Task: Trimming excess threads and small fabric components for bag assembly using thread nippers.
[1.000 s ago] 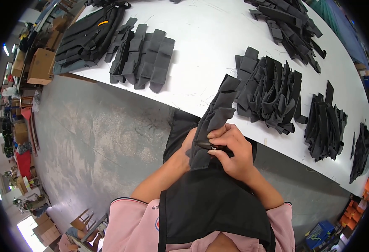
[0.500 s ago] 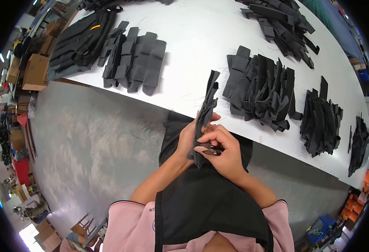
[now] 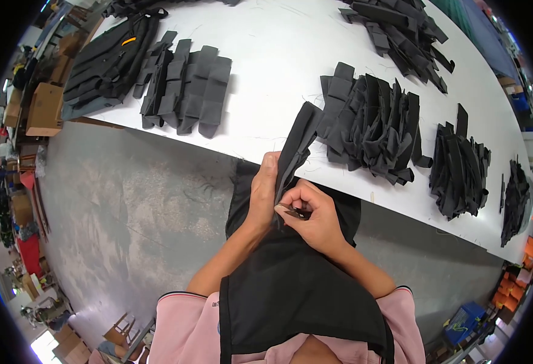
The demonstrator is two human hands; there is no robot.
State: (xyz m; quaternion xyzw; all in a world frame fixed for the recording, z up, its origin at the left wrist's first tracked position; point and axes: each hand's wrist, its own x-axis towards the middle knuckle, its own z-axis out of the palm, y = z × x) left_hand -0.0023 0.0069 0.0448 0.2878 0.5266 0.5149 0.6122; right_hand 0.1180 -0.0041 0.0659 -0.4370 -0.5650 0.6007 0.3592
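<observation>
My left hand [image 3: 262, 195] is closed around a folded black fabric strip [image 3: 298, 134], holding it up before the table's near edge with its top leaning to the right. The thumb lies along the strip's left side, while most of the other fingers are hidden behind it. Close to the strip's lower end, my right hand [image 3: 320, 219] grips a small dark tool that looks like thread snips [image 3: 303, 213]. Its tips are partly covered by the fingers, so whether the blades touch the cloth cannot be made out.
On the white table [image 3: 266, 79] lie a black strip pile [image 3: 375, 124] just beyond my hands, another pile [image 3: 460, 170] to the right, and a row of strips [image 3: 187, 91] at left. A black backpack [image 3: 112, 60] rests at the far left. Loose threads are scattered about.
The strip has turned so that its flat face shows, and it leans further right. My left thumb now lies upright along it. The right hand has moved slightly left, snips still held.
</observation>
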